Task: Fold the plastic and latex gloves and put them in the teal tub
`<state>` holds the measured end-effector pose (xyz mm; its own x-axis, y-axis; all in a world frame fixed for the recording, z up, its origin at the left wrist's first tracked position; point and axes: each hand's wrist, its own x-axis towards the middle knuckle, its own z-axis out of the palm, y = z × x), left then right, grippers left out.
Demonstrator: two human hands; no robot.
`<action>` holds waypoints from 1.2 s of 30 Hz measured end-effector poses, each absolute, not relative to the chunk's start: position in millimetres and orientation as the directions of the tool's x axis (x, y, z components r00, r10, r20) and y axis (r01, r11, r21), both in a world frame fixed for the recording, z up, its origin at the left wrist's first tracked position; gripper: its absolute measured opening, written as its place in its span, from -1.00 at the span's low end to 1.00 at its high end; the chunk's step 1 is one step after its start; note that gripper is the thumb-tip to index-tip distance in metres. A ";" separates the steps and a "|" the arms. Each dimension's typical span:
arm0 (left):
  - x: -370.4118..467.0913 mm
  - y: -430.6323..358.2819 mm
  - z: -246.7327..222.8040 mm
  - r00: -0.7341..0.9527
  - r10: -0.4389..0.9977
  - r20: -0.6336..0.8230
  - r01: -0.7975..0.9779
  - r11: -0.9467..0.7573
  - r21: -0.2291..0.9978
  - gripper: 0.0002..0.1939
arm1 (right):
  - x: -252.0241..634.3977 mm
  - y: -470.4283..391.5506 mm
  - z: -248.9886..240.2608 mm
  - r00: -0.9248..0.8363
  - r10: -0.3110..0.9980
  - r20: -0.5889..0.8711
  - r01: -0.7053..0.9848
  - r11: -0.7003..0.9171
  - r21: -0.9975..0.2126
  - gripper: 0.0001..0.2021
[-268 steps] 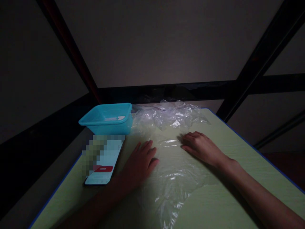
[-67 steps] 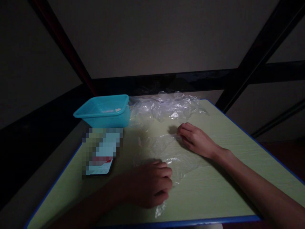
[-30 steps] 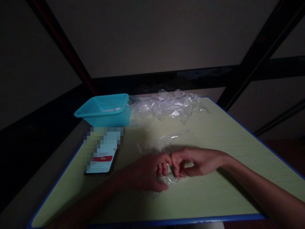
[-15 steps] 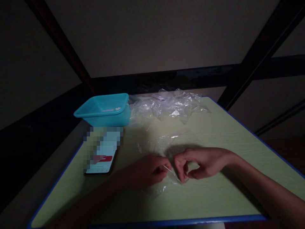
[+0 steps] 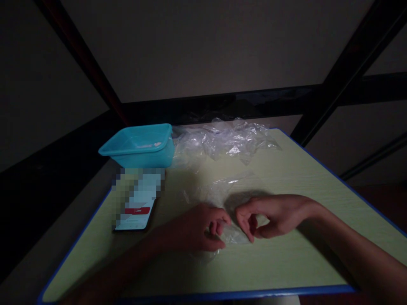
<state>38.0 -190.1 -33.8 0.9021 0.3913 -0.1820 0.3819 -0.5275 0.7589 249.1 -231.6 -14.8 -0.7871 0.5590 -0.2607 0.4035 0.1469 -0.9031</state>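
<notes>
A clear plastic bag lies flat and wrinkled on the table, under and between my hands. My left hand is over its left side, thumb and fingers apart with a gap between them, gripping nothing. On the other side, my right hand is bent at the wrist, its curled fingertips pinched at the bag's right edge. The exact contact of thumb and film is partly hidden by the fingers. The bag's far part spreads beyond both hands.
A turquoise plastic basket stands at the table's back left. Before it lies a phone with a lit, partly blurred screen. Several crumpled clear bags are heaped along the back. Blue edging borders the pale table.
My left hand's thumb and fingers have parted, letting go of the bag's edge. The right hand has shifted slightly to the right, and the film between the hands lies lower.
</notes>
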 end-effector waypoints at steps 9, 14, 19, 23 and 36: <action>38.6 -188.1 -39.7 0.886 0.457 -0.082 0.361 -0.566 0.741 -0.85 | 251.3 -231.6 -21.0 -0.757 0.605 -0.245 0.399 0.131 -0.907 -0.91; 41.0 -188.9 -39.2 0.841 0.540 -0.025 0.392 -0.579 0.715 -0.86 | 250.6 -230.3 -21.5 -0.738 0.627 -0.250 0.445 0.173 -0.878 -0.91; 41.1 -189.0 -42.8 0.811 0.584 -0.021 0.431 -0.573 0.697 -0.78 | 250.6 -229.7 -24.1 -0.733 0.632 -0.251 0.439 0.157 -0.885 -0.90; 41.5 -189.1 -43.0 0.799 0.601 -0.020 0.448 -0.574 0.686 -0.78 | 250.7 -230.0 -24.1 -0.737 0.629 -0.248 0.424 0.144 -0.894 -0.88; 42.6 -188.0 -39.8 0.789 0.614 0.004 0.455 -0.589 0.668 -0.79 | 247.0 -229.2 -25.6 -0.696 0.676 -0.243 0.423 0.112 -0.899 -0.87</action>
